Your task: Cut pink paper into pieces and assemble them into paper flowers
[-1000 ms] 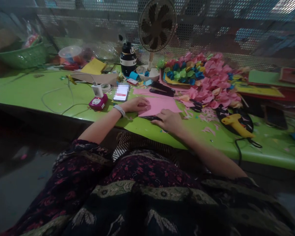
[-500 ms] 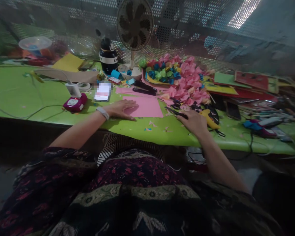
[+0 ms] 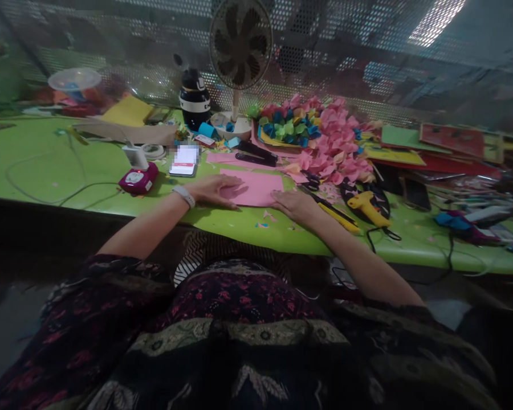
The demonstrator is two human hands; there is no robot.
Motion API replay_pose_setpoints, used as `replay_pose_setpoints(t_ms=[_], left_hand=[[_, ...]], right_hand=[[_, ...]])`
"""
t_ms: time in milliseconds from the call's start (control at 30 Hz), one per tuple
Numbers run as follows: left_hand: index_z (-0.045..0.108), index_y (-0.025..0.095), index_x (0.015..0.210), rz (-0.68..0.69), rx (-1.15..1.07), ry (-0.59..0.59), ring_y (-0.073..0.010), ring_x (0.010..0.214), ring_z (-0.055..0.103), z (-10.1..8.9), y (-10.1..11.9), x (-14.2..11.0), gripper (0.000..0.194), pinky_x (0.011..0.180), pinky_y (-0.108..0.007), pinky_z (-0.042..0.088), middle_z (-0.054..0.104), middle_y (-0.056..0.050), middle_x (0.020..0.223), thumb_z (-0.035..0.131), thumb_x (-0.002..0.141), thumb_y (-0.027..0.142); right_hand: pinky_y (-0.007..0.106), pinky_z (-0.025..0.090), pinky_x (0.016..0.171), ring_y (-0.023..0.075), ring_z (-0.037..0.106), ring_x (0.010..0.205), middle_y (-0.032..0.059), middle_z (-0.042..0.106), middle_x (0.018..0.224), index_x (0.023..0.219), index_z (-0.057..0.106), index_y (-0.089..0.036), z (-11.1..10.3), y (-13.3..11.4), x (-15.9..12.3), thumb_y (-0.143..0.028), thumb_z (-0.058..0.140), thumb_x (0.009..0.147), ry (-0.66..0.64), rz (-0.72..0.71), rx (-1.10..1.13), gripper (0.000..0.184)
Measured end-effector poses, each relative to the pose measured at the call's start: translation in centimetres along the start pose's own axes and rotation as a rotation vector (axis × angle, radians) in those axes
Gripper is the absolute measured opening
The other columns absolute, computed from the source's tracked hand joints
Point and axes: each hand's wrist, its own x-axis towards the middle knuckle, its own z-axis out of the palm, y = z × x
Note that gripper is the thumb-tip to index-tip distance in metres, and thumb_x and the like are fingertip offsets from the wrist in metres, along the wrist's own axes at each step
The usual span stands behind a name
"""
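The person's left hand (image 3: 216,191) lies loosely spread on the left part of a pink paper sheet (image 3: 259,188); the right hand (image 3: 296,206), fingers extended together, touches its near right corner, grasping nothing. The sheet lies flat at the table's near edge. Just right sits a yellow utility knife (image 3: 340,218), then a yellow glue gun (image 3: 370,209). Beyond the sheet, a black stapler (image 3: 256,154) and crinkled pink paper petals (image 3: 337,139) crowd the far side (a round-caged fan (image 3: 240,44) stands behind). Left, a smartphone (image 3: 183,160) lies on the glossy green tabletop (image 3: 98,165).
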Motion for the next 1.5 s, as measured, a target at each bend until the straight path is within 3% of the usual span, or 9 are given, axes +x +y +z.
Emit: replay_pose_setpoints(t_ms=[233,400,733,900,1100,1267,1500], left_hand=[[0.064,0.024,0.14,0.029,-0.065,0.108,-0.0296,0.134,0.058,0.0,-0.1,-0.1,0.066,0.117,-0.045,0.039,0.064,-0.012,0.143,0.074,0.08,0.051],[0.071,0.022,0.132,0.003,-0.131,0.107,-0.0286,0.131,0.06,-0.4,0.6,-0.4,0.052,0.114,-0.043,0.043,0.066,-0.011,0.14,0.067,0.087,0.049],[0.072,0.02,0.129,-0.04,-0.193,0.082,-0.0278,0.133,0.059,-0.6,0.4,-0.2,0.053,0.111,-0.041,0.046,0.065,-0.012,0.141,0.063,0.089,0.055],[0.074,0.024,0.126,-0.043,-0.201,0.08,-0.0273,0.134,0.057,-0.5,0.5,-0.3,0.046,0.111,-0.042,0.046,0.065,-0.009,0.142,0.059,0.093,0.052],[0.072,0.018,0.129,-0.035,-0.202,0.077,-0.0301,0.136,0.056,-0.3,0.1,-0.2,0.055,0.115,-0.047,0.043,0.064,-0.015,0.142,0.066,0.088,0.054],[0.065,0.019,0.137,0.013,-0.113,0.07,-0.0305,0.137,0.055,-0.3,-0.4,-0.2,0.074,0.117,-0.047,0.041,0.06,-0.016,0.146,0.078,0.075,0.057],[0.067,0.018,0.135,0.017,-0.076,0.071,-0.0302,0.14,0.053,-0.3,-0.1,-0.2,0.068,0.12,-0.045,0.037,0.06,-0.016,0.147,0.075,0.079,0.055]], right_hand=[[0.042,0.055,0.099,0.0266,0.069,0.121,0.0076,0.069,0.136,0.136,0.066,-0.022,-0.5,0.1,-0.2,-0.039,0.042,0.106,0.049,0.099,0.009,0.042],[0.043,0.052,0.105,0.0259,0.065,0.127,0.0095,0.067,0.139,0.134,0.068,-0.019,-0.5,-0.4,-0.2,-0.033,0.037,0.106,0.074,0.108,0.069,0.044],[0.039,0.05,0.104,0.0248,0.068,0.121,0.0102,0.074,0.127,0.123,0.073,-0.019,-0.4,-0.7,-0.4,-0.037,0.042,0.104,0.168,0.043,0.084,0.041],[0.039,0.05,0.102,0.0241,0.068,0.12,0.0103,0.075,0.124,0.121,0.074,-0.02,-0.4,-0.9,-0.5,-0.038,0.041,0.105,0.143,-0.012,0.134,0.041],[0.041,0.05,0.103,0.0281,0.066,0.124,0.0142,0.072,0.131,0.128,0.07,-0.017,-0.2,-0.8,-0.5,-0.054,0.05,0.1,0.139,-0.071,0.08,0.05],[0.038,0.054,0.094,0.0258,0.071,0.114,0.015,0.073,0.129,0.13,0.067,-0.016,0.0,-1.2,-0.2,-0.038,0.043,0.106,0.095,-0.052,-0.024,0.041],[0.032,0.051,0.077,0.0245,0.071,0.103,0.0168,0.074,0.122,0.126,0.066,-0.013,-1.0,-1.9,0.3,-0.024,0.04,0.104,0.02,-0.079,-0.152,0.036]])
